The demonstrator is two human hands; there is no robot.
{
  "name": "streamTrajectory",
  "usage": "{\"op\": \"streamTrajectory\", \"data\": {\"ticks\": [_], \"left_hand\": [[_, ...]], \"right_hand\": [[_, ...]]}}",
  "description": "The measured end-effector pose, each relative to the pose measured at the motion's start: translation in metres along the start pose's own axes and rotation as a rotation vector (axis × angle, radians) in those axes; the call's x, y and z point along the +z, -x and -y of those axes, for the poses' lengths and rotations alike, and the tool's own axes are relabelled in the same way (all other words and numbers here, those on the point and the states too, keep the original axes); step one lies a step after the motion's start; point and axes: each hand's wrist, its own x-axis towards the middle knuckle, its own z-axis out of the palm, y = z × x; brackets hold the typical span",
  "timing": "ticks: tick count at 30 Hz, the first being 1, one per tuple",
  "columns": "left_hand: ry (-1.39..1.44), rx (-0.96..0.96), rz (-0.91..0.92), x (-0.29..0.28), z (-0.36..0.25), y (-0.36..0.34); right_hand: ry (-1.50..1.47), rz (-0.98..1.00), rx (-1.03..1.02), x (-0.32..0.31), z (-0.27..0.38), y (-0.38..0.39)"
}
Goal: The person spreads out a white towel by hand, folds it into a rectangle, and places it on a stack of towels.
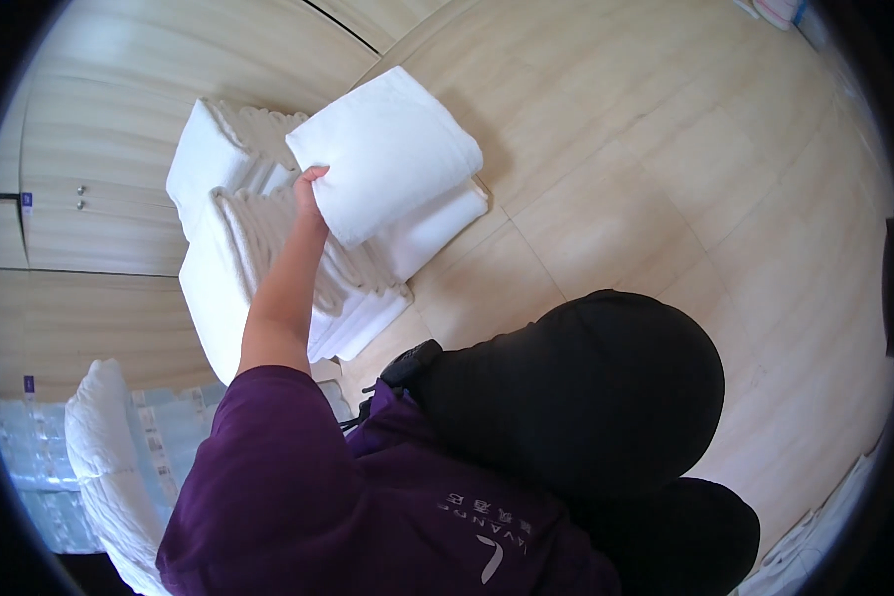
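Note:
My left hand (pixel 311 195) grips one edge of a folded white towel (pixel 387 149), the thumb lying on top. Its other fingers are mostly hidden under the cloth. The towel is lifted over a stack of folded white towels (pixel 214 268), which stands on the floor against the cabinet. More folded white towels (pixel 207 154) are piled behind that stack. White folded cloth (pixel 437 223) also shows below the held towel. No part of my right hand shows.
Light wooden cabinet doors (pixel 119 149) line the left side. At the lower left, a white quilted bundle (pixel 109 447) rests by plastic-wrapped packs (pixel 174 427). Beige tiled floor (pixel 616 199) spreads to the right. My black-trousered leg (pixel 586 397) is bent close to the towels.

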Motion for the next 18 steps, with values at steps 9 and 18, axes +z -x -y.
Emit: {"op": "streamTrajectory", "data": {"ticks": [9,18], "left_hand": [[-1.832,-0.109,-0.436,0.023,0.052,-0.067],[-1.745,0.302,-0.291,0.077,0.093,-0.049]], "right_hand": [[-0.704,-0.014,0.271,0.029,-0.010,-0.004],[-0.726,-0.045,0.355,0.015,0.007,-0.007]]}}
